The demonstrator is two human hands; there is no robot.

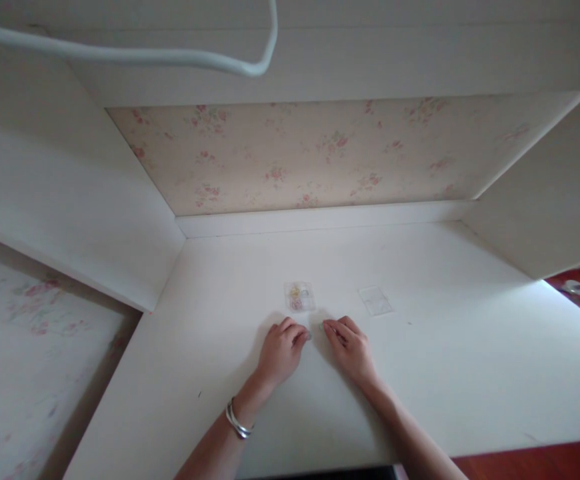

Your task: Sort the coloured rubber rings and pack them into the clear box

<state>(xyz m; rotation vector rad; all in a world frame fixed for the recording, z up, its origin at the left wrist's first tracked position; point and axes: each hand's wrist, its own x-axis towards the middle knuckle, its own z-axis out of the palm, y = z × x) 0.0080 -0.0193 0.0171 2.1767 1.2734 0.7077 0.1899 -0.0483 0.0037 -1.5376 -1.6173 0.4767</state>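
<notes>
Clear packet (299,296) of pale rings lies flat on white desk (220,347).

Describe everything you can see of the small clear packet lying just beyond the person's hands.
The small clear packet looks like a squarish transparent plastic bag lying flat on the white tabletop. Inside are tiny pieces, yellowish above and pinkish below, too small to identify. It sits just beyond the left hand and right hand, apart from both. A second, seemingly empty clear packet lies to its right.

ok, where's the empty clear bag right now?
In the head view the empty clear bag lies flat on the white desk, right of the filled small bag and just beyond the right hand, apart from both.
</notes>
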